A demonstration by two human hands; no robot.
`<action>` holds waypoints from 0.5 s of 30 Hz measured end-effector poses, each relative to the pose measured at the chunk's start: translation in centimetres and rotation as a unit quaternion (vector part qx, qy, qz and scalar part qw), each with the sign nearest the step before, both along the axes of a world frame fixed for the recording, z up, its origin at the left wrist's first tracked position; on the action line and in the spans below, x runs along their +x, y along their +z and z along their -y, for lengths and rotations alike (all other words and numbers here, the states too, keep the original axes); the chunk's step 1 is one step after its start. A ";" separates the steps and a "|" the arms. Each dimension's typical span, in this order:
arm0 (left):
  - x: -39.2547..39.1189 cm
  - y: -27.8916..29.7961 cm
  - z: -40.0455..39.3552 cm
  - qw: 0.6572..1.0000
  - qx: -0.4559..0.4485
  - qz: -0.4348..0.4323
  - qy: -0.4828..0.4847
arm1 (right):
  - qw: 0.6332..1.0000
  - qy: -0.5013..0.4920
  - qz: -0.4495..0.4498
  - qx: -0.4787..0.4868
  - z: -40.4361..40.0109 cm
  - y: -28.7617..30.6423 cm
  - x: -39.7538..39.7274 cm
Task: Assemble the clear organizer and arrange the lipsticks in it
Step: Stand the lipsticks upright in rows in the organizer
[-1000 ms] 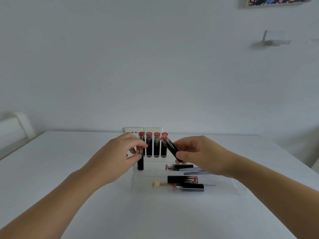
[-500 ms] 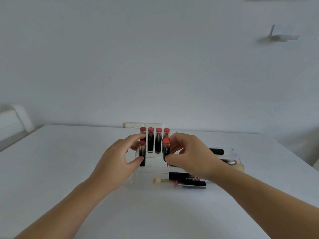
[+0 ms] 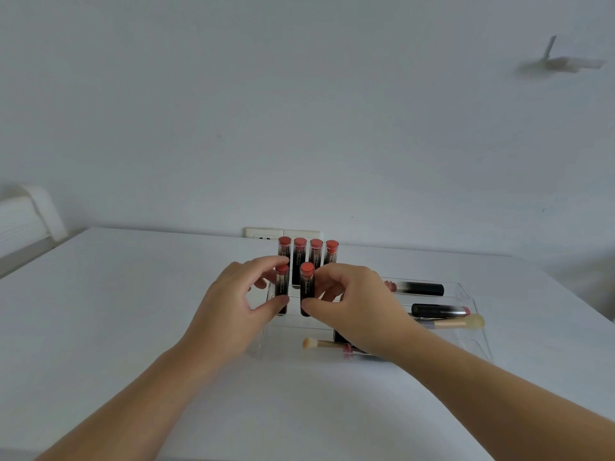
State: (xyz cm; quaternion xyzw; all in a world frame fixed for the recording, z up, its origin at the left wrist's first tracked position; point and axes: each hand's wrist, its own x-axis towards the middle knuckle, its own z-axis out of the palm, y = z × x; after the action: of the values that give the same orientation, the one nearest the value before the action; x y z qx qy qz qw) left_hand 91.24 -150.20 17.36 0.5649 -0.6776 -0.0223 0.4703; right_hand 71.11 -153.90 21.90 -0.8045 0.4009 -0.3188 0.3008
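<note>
A person's two hands work over a clear plastic organizer (image 3: 472,304) sitting on a smooth white worktop (image 3: 133,294), just past the centre of the view toward 12 o'clock. The left hand (image 3: 229,311) pinches an upright lipstick (image 3: 282,289) between thumb and forefinger. Beside it at 3 o'clock, the right hand (image 3: 359,311) pinches a second upright lipstick (image 3: 307,287) the same way. Both are glossy dark cylinders with flat coral-red tops. Four matching lipsticks (image 3: 307,252) stand in a row behind them at 12 o'clock. At 3 o'clock of the hands, two dark tubes (image 3: 422,289) lie flat in the organizer, with a wooden-handled brush (image 3: 459,322) with pale bristles. A second brush (image 3: 316,343) lies at 6 o'clock, partly hidden by the right wrist. A white wall socket (image 3: 283,232) sits behind the row.
</note>
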 end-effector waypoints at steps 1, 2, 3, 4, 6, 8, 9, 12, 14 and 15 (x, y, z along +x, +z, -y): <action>0.0 -0.1 0.0 1.000 -0.001 0.000 0.002 | 1.000 -0.007 -0.004 -0.006 0.0 -0.2 0.2; 0.1 -0.2 0.0 1.000 -0.001 0.000 0.003 | 1.000 -0.014 -0.007 -0.012 0.0 -0.3 0.4; 0.1 -0.3 0.1 1.000 -0.001 -0.001 0.002 | 1.000 -0.021 -0.009 -0.018 0.0 -0.4 0.5; 0.1 -0.3 0.1 1.000 0.000 -0.002 0.001 | 0.999 -0.028 -0.011 -0.022 0.0 -0.5 0.7; 0.0 -0.3 0.1 1.000 0.002 -0.005 -0.002 | 0.999 -0.046 -0.009 -0.025 0.0 -0.7 1.0; 0.0 -0.4 0.1 1.000 0.001 -0.009 -0.003 | 0.998 -0.063 -0.012 -0.026 0.0 -0.9 1.2; 0.0 -0.4 0.0 1.000 0.001 -0.011 -0.005 | 0.997 -0.070 -0.016 -0.026 -0.1 -0.9 1.2; 0.0 -0.5 -0.1 1.000 0.005 -0.020 -0.009 | 0.995 -0.094 -0.032 -0.026 -0.1 -1.1 1.4; 0.0 -0.6 0.0 1.000 0.008 -0.020 -0.009 | 0.993 -0.106 -0.040 -0.026 -0.1 -1.1 1.5; 0.0 -0.6 0.0 1.000 0.008 -0.020 -0.009 | 0.993 -0.109 -0.044 -0.027 -0.1 -1.1 1.6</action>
State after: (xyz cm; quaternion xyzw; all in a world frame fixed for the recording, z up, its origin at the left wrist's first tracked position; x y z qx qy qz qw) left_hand 91.24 -150.19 16.76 0.5615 -0.6733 -0.0431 0.4791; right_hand 72.69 -153.80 20.75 -0.7769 0.4904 -0.3246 0.2248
